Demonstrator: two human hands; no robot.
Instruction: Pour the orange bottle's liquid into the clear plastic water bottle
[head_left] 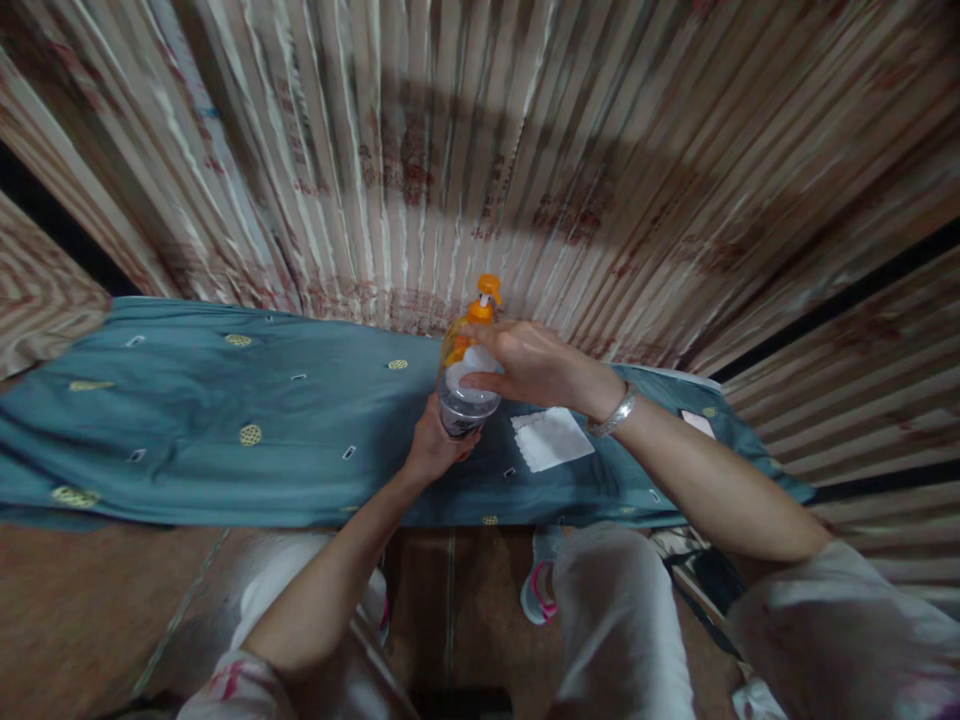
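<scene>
My left hand (437, 440) wraps round the lower side of a clear plastic cup (466, 412) with a dark print, holding it tilted above the cloth. My right hand (525, 360) reaches over from the right, its thumb and fingers closed about the white lid (475, 365) at the top of the cup. Just behind stands a pump bottle (481, 310) with an orange pump head and a see-through yellowish body. The cup and my right hand hide its lower part.
A teal patterned cloth (315, 400) covers the low table. A white scalloped napkin (553, 440) lies right of the cup, and a phone-like flat object (697, 423) rests farther right. A pleated curtain (450, 150) hangs behind. My knees are below the front edge.
</scene>
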